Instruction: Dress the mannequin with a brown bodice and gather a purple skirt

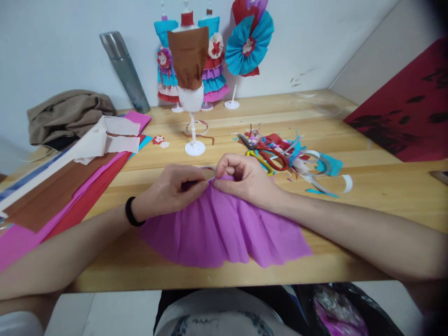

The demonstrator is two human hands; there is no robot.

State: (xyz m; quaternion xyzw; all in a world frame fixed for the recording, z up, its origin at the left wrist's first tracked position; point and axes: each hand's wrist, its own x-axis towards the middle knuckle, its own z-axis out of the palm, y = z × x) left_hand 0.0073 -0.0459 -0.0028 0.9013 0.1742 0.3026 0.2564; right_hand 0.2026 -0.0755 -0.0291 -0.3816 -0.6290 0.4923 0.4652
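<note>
A sheet of purple crepe paper (224,228) is gathered into pleats at its top edge and fans out toward the table's front edge. My left hand (178,186) pinches the gathered edge between thumb and fingers. Close beside it, my right hand (245,179) pinches the same edge with curled fingers. A thin ring (209,172), possibly a roll of tape, shows between the hands at the fingertips. Behind them stands a small white dress form (192,100) with a brown paper top (189,56).
Paper-dressed forms (213,70) and a blue paper fan (250,46) stand at the back. Scissors (273,156) lie among paper scraps (297,151) at right. Coloured paper strips (66,186), a bottle (128,77) and brown cloth (70,114) are at left.
</note>
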